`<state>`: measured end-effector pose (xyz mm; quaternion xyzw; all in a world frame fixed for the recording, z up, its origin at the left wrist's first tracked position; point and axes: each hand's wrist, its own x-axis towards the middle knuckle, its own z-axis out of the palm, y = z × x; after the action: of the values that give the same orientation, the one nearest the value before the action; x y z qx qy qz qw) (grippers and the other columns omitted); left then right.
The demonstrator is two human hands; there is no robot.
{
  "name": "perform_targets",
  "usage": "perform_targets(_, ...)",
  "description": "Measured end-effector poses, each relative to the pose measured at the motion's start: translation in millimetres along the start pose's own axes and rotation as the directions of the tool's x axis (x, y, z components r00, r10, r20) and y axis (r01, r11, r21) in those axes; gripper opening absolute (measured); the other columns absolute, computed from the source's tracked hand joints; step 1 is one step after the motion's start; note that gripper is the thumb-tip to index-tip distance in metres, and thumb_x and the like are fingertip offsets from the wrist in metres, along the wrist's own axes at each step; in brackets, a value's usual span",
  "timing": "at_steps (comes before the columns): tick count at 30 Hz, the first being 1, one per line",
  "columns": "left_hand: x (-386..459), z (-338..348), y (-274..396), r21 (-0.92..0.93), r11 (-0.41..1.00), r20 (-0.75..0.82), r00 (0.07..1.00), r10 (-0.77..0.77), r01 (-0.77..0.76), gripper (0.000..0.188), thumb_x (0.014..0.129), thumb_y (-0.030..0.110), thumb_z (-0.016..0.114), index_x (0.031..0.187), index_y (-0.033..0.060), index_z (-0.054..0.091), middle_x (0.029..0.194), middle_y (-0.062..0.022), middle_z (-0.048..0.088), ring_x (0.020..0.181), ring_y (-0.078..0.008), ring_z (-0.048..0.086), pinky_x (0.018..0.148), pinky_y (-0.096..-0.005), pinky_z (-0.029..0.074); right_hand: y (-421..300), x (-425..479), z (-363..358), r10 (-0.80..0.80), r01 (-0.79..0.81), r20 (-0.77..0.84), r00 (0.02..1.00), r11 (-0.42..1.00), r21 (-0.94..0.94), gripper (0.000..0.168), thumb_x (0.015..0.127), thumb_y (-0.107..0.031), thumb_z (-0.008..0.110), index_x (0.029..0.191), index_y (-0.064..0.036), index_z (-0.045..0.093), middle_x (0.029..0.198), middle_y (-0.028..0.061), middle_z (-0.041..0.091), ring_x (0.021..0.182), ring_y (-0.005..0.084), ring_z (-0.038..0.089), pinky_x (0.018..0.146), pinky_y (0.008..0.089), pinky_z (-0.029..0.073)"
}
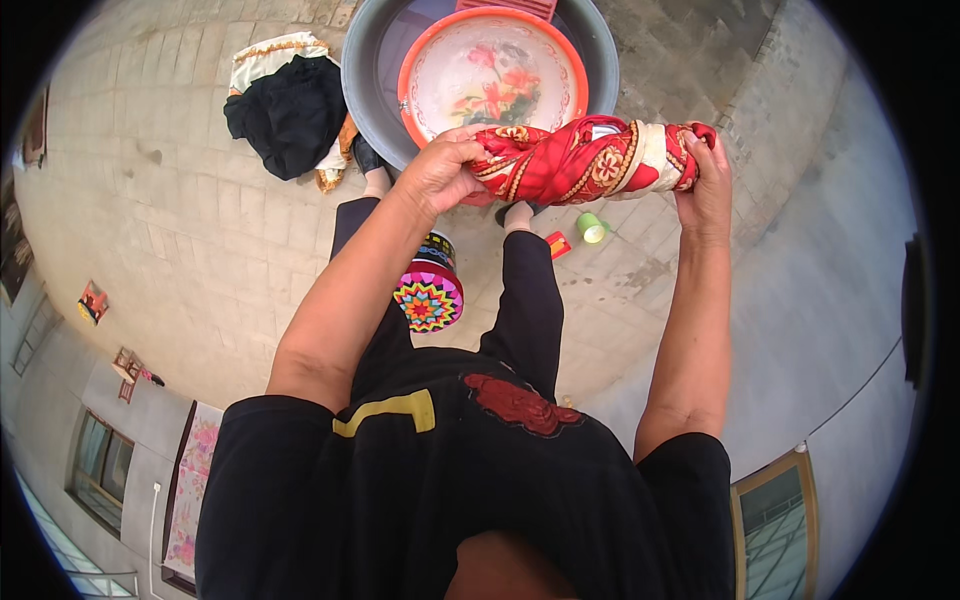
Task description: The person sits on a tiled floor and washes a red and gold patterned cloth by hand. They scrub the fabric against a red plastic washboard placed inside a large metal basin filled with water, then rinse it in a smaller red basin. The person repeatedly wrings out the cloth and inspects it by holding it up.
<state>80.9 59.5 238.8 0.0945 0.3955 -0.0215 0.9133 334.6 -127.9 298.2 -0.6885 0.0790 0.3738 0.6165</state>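
A red patterned cloth [574, 165] with gold flowers, beaded trim and a cream band is twisted into a thick roll. My left hand [448, 169] grips its left end, and my right hand [705, 176] is closed around the right end. The roll hangs level across the near rim of a white enamel-look basin [427, 71] with an orange rim. Water covers the floral pattern on the basin's bottom. This basin sits inside a larger grey tub [367, 82], whose near edge is partly hidden by my left hand and the cloth.
Left of the tub, a black garment [285, 116] lies on a cream cloth [274, 56] with gold trim. A colourful round-topped stool or bucket [429, 300] stands between my legs. On the paving are a green cup [591, 227] and a red packet [557, 244]. A red washboard [510, 7] rests at the tub's far side.
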Motion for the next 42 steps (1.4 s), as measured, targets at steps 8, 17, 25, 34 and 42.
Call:
perform_targets(8,19,-52,-36,0.889,0.446,0.03,0.956,-0.291,0.108,0.052,0.072,-0.004,0.058,0.124,0.0037,0.054,0.105,-0.0089,0.065,0.098,-0.0202,0.063,0.085,-0.0348,0.049,-29,-50,50,-0.186,0.443,0.492,0.851,0.757,-0.48,0.029,0.073,-0.006,0.068,0.1,-0.005,0.059,0.094,0.004,0.06,0.087,0.0127,0.057,0.081,0.0272,0.047)
perform_targets(17,39,-40,-15,0.995,-0.087,0.051,0.998,-0.021,-0.053,0.038,0.082,0.006,0.059,0.12,0.009,0.055,0.087,-0.0136,0.066,0.074,-0.0219,0.066,0.061,-0.0364,0.053,-40,-113,96,-0.149,0.88,0.902,0.405,0.329,-0.341,0.04,0.058,0.0,0.068,0.096,-0.006,0.059,0.098,0.0105,0.058,0.088,0.03,0.059,0.073,0.0357,0.051)
perform_targets(25,29,-14,-5,0.655,0.686,-0.167,0.946,-0.278,0.317,0.034,0.087,0.005,0.048,0.12,0.0075,0.054,0.098,-0.0126,0.068,0.07,-0.0196,0.069,0.061,-0.0284,0.058,-35,-140,132,0.102,0.959,0.984,0.149,0.229,-0.169,0.015,0.07,-0.011,0.064,0.082,-0.009,0.055,0.084,0.0044,0.051,0.085,0.0236,0.053,0.065,0.0345,0.05)
perform_targets(34,66,-17,-21,0.613,0.639,-0.176,0.868,-0.464,0.465,0.071,0.086,0.061,0.054,0.113,-0.0043,0.056,0.101,-0.0158,0.064,0.086,-0.0263,0.068,0.069,-0.0401,0.059,-14,-153,143,0.261,0.954,0.964,0.041,0.275,-0.116,0.011,0.074,-0.012,0.06,0.084,-0.006,0.06,0.086,0.0087,0.057,0.083,0.0239,0.057,0.063,0.0352,0.048)
perform_targets(42,87,-10,-80,0.95,-0.26,-0.253,0.914,-0.316,0.173,0.067,0.069,0.055,0.073,0.093,-0.0077,0.067,0.096,-0.0176,0.067,0.084,-0.0278,0.067,0.068,-0.0418,0.055,11,-160,144,0.313,0.932,0.948,0.062,0.322,-0.167,0.013,0.076,-0.01,0.059,0.088,-0.007,0.062,0.091,0.0092,0.058,0.089,0.0257,0.058,0.066,0.0361,0.05)
